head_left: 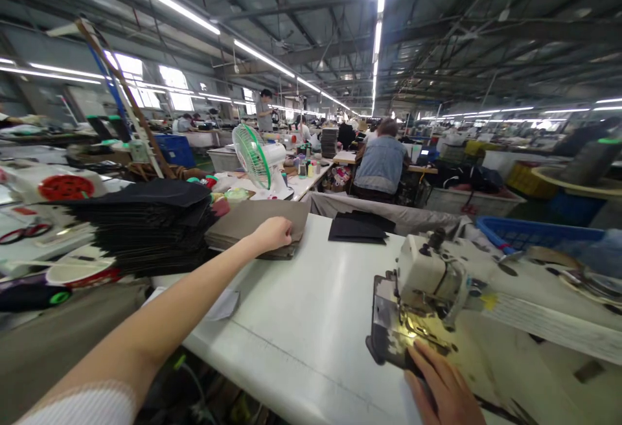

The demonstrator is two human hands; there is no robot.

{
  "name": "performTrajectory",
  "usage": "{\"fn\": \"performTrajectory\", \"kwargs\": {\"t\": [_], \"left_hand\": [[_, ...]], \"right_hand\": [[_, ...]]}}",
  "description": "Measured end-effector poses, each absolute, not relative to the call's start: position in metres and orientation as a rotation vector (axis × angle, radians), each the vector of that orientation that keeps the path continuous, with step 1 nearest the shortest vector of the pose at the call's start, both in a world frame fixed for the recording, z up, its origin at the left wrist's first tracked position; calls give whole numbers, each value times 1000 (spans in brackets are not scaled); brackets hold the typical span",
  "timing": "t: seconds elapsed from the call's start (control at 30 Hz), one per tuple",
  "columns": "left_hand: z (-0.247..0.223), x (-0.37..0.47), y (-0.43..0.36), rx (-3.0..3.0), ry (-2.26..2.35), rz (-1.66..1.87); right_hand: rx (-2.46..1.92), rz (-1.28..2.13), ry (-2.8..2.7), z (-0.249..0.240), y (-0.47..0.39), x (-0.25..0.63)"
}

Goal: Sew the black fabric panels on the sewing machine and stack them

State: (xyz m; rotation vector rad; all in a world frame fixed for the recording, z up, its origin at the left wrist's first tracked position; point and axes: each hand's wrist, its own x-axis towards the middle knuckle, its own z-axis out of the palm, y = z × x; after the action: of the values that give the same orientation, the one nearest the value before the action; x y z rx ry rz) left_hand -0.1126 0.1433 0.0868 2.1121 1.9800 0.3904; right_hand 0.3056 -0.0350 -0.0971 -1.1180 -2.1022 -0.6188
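Note:
My left hand [275,232] reaches out over a stack of grey-brown fabric pieces [238,221], with its fingers curled in and closed at the front part of the top piece. What the fingertips pinch, if anything, is hidden. Low on the right, my right hand [443,386] lies with stretched fingers at the front of a sewing machine [427,276]. Its fingertips are just by the lit metal plate [411,331] under the needle area, and no piece shows in it. Several black fabric pieces [359,227] lie at the table's back edge.
A tall pile of black pieces [150,230] stands left of the grey-brown stack. Behind are a green-rimmed fan [253,156] and a seated person [381,159]. A blue basket [539,230] sits behind the machine; scissors [24,234] lie far left on the neighbouring table.

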Motion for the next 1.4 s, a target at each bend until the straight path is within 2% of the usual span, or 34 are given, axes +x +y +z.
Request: {"fn": "performTrajectory", "kwargs": {"t": [0.27, 0.4, 0.53, 0.7, 0.83, 0.97, 1.07, 1.17, 1.27, 1.4], "left_hand": [[99, -145, 147, 1783, 1935, 749], [108, -129, 141, 1869, 1969, 1043], [102, -88, 110, 2110, 1763, 1191], [67, -28, 44, 2435, 1148, 976], [43, 4, -12, 2276, 888, 823], [26, 16, -49, 2167, 662, 539], [22, 10, -56, 2138, 600, 412], [24, -2, -55, 2114, 645, 395], [30, -14, -58, 2062, 675, 370], [34, -23, -53, 1847, 702, 352]], "right_hand": [[-1081, -638, -2163, -116, -26, 318], [-1086, -625, -2127, -107, -29, 311], [-1181, -547, -2014, -86, -41, 291], [-1238, -363, -1943, -57, -67, 267], [-1175, -213, -2059, -43, -91, 260], [-1194, 134, -2313, -34, -104, 257], [-1333, 375, -2424, -33, -110, 260], [-1474, 436, -2340, -31, -121, 269], [-1416, 537, -2289, -15, -136, 281], [-1332, 935, -2156, 20, -137, 290]]}}
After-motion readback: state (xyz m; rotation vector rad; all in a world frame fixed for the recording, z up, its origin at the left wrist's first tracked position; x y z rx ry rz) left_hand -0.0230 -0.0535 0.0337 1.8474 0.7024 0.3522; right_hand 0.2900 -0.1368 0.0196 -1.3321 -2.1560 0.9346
